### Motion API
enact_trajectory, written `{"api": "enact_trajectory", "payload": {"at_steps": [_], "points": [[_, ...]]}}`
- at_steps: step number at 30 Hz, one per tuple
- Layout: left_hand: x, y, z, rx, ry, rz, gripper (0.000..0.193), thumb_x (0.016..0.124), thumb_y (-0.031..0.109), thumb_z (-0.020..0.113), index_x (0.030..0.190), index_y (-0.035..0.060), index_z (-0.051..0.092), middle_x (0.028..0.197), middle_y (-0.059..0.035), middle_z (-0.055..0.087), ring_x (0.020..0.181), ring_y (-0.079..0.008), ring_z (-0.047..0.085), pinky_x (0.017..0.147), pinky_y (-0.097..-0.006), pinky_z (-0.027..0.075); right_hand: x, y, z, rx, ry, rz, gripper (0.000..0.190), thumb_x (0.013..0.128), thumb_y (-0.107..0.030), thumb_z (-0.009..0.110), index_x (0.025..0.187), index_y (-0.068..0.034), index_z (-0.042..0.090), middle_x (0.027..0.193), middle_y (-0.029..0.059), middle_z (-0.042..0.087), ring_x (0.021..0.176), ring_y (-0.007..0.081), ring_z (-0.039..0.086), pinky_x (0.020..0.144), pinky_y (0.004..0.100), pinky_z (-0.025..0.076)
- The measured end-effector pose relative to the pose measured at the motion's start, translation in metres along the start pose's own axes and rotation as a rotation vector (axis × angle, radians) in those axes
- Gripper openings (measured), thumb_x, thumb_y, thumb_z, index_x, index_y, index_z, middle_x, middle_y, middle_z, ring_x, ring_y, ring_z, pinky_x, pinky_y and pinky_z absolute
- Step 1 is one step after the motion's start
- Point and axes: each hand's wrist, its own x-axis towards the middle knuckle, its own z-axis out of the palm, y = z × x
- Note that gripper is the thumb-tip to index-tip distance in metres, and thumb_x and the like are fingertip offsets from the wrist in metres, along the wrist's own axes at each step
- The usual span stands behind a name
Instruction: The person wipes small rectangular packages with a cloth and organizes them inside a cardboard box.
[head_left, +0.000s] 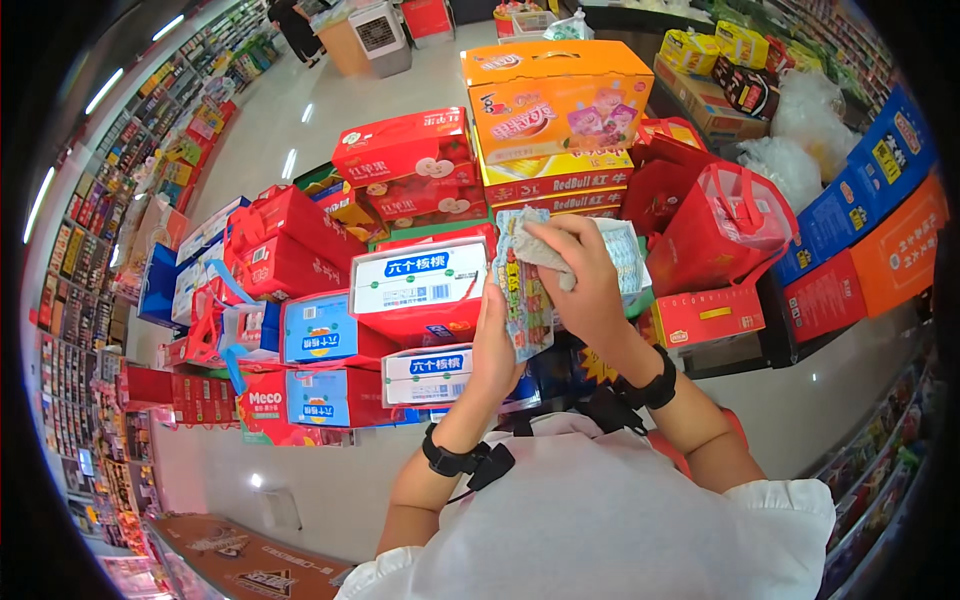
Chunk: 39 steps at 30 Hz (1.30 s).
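My left hand (494, 341) grips a flat, light-blue printed package (534, 319) by its left side and holds it upright above the stacked boxes. A crumpled grey cloth (536, 251) is pinched in the fingers of my right hand (589, 289) and lies against the package's upper face. Just right of that hand, a white carton (643, 266) holds several packs with a similar light-blue print (621, 251); the hand and wrist partly cover it. A white-topped red drink box (420, 276) sits close to the left of my left hand.
Red gift boxes (300, 259) and blue-topped boxes (319, 330) crowd the left. An orange carton (559, 101) rises on Red Bull cartons (559, 184) ahead. At right are a red bag (720, 225) and clear plastic bags (806, 120). A person (296, 30) stands far back, near store shelves (82, 247).
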Motion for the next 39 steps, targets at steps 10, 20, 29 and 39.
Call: {"api": "enact_trajectory", "payload": {"at_steps": [10, 20, 29, 39], "points": [[-0.016, 0.048, -0.061, 0.131, -0.043, 0.084, 0.057, 0.094, 0.044, 0.02, 0.133, 0.0027, 0.025, 0.126, -0.0183, 0.042, 0.112, -0.0279, 0.046, 0.093, -0.0387, 0.038, -0.056, -0.055, 0.062, 0.015, -0.278, -0.018, 0.046, 0.059, -0.001, 0.067, 0.103, -0.008, 0.058, 0.096, 0.0111, 0.05, 0.087, 0.0283, 0.054, 0.072, 0.0332, 0.046], [-0.042, 0.048, -0.077, 0.3, -0.08, 0.053, 0.062, 0.092, 0.048, 0.026, 0.134, 0.0024, 0.023, 0.129, -0.0101, 0.037, 0.117, -0.0199, 0.037, 0.096, -0.0317, 0.031, -0.014, -0.061, 0.07, -0.135, -0.025, 0.022, 0.046, 0.064, 0.003, 0.061, 0.109, -0.005, 0.055, 0.099, 0.0142, 0.049, 0.09, 0.0309, 0.052, 0.077, 0.0347, 0.043], [-0.042, 0.05, -0.076, 0.348, -0.226, -0.009, 0.056, 0.095, 0.04, 0.025, 0.134, 0.0001, 0.025, 0.131, -0.0128, 0.035, 0.121, -0.0201, 0.032, 0.1, -0.0307, 0.024, -0.036, -0.064, 0.064, -0.228, -0.023, 0.08, 0.049, 0.07, 0.003, 0.055, 0.118, -0.005, 0.049, 0.107, 0.0146, 0.044, 0.098, 0.0304, 0.047, 0.085, 0.0344, 0.039], [-0.026, 0.039, -0.082, 0.42, -0.356, -0.072, 0.056, 0.094, 0.04, 0.028, 0.134, 0.0012, 0.025, 0.118, -0.0122, 0.046, 0.097, -0.0164, 0.05, 0.084, -0.0268, 0.04, -0.037, -0.055, 0.052, -0.259, 0.066, 0.203, 0.037, 0.071, 0.003, 0.051, 0.108, -0.002, 0.055, 0.102, 0.0145, 0.051, 0.093, 0.0271, 0.052, 0.08, 0.0321, 0.042]]}}
